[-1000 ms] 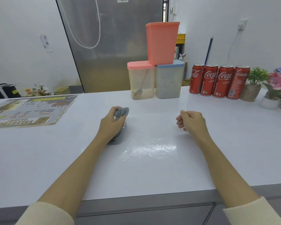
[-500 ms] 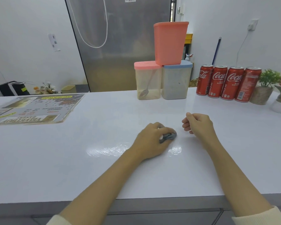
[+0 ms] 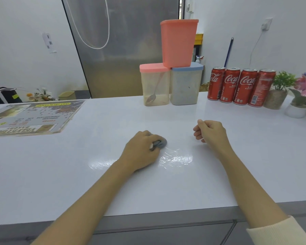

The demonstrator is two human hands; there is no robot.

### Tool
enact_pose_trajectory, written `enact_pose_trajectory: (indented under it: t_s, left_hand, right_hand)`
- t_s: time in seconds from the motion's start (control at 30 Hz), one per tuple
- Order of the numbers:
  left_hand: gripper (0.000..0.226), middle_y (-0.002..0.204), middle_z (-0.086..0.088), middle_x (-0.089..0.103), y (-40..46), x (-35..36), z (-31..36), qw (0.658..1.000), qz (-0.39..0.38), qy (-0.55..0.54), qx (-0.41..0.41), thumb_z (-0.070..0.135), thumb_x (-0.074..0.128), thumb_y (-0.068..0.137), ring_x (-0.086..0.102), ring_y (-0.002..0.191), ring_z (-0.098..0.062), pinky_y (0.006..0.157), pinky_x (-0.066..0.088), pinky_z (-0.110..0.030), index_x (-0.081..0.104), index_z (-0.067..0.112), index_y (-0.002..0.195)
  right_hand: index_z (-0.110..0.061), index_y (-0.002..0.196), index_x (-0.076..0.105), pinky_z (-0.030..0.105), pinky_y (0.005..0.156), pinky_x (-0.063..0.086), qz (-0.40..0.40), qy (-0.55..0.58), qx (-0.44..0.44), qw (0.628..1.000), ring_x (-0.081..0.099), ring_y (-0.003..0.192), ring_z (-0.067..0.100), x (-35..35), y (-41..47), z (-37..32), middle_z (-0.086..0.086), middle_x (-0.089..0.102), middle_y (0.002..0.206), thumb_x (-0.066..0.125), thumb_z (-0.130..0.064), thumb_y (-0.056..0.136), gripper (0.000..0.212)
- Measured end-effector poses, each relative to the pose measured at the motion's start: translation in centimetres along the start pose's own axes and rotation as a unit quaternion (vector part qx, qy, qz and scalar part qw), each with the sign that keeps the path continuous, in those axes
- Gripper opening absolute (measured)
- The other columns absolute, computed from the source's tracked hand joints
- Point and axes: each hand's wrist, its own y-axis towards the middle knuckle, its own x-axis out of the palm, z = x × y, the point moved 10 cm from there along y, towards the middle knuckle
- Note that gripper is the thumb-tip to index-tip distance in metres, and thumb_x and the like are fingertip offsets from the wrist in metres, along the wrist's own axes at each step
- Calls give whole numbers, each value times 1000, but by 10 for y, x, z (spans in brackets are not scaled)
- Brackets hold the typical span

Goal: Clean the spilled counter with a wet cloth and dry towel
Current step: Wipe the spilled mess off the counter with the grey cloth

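My left hand [image 3: 141,151] grips a bunched grey cloth [image 3: 160,143] and presses it on the white counter [image 3: 166,188]; only a small part of the cloth shows past my fingers. A shiny wet streak [image 3: 177,158] lies just right of that hand, with a fainter one [image 3: 101,164] to its left. My right hand [image 3: 210,132] rests on the counter to the right with its fingers curled, holding nothing. No dry towel is in view.
Three stacked plastic containers [image 3: 175,68] stand at the back of the counter, one with a spoon inside. Several red cola cans [image 3: 240,85] and small potted plants [image 3: 281,89] line the back right. A printed menu sheet [image 3: 30,117] lies at the left.
My left hand swept the cloth from the left across to the right, then came back a little leftward. Wet streaks now show on both sides of it. My right hand stayed put.
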Motion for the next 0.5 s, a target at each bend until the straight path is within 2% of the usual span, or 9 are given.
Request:
enact_pose_trajectory:
  t_s: [0.07, 0.2, 0.27, 0.37, 0.43, 0.5]
  left_hand:
    - [36, 95, 7, 60, 1, -16, -26, 999, 28, 12, -28, 25, 50, 76, 53, 97, -16, 84, 46, -29, 67, 38, 105]
    - [28, 98, 0, 60, 18, -32, -69, 987, 62, 34, -143, 20, 54, 82, 51, 103, -25, 78, 42, -28, 69, 28, 104]
    - [27, 99, 1, 60, 18, -25, -50, 992, 44, 11, -115, 22, 54, 81, 51, 100, -21, 78, 38, -24, 69, 29, 102]
    - [29, 94, 11, 62, -2, -15, -12, 999, -1, -38, -21, 32, 53, 72, 51, 93, -6, 79, 35, -14, 70, 37, 95]
    - [19, 93, 18, 61, -10, -15, -8, 997, -23, -77, -3, 34, 60, 74, 50, 93, 3, 81, 35, -9, 68, 42, 90]
    - [14, 93, 14, 62, -2, -16, -20, 997, -14, -69, -22, 37, 63, 79, 52, 94, -2, 81, 39, -17, 68, 40, 91]
  right_hand:
    - [-4, 80, 67, 22, 59, 43, 3, -1, 0, 1000, 57, 61, 13, -1, 0, 0, 5, 65, 70, 44, -24, 97, 35]
    - [-4, 79, 67, 22, 60, 44, 0, -11, -2, 1000, 58, 60, 14, 0, -1, 0, 5, 64, 69, 44, -25, 97, 35]
    - [-5, 79, 67, 22, 61, 44, 0, -12, -4, 1000, 58, 61, 14, 0, 0, -1, 4, 64, 68, 44, -25, 97, 35]
    - [-5, 79, 67, 22, 61, 44, 2, -7, -7, 1000, 58, 60, 13, 1, 2, -2, 4, 65, 68, 44, -25, 97, 35]
    - [-6, 78, 67, 22, 61, 45, 4, -7, -11, 1000, 58, 61, 13, 1, 4, -2, 4, 65, 68, 44, -25, 97, 35]
    - [-6, 78, 67, 22, 62, 45, 6, -9, -14, 1000, 58, 61, 13, 1, 4, -4, 4, 65, 69, 44, -25, 97, 35]
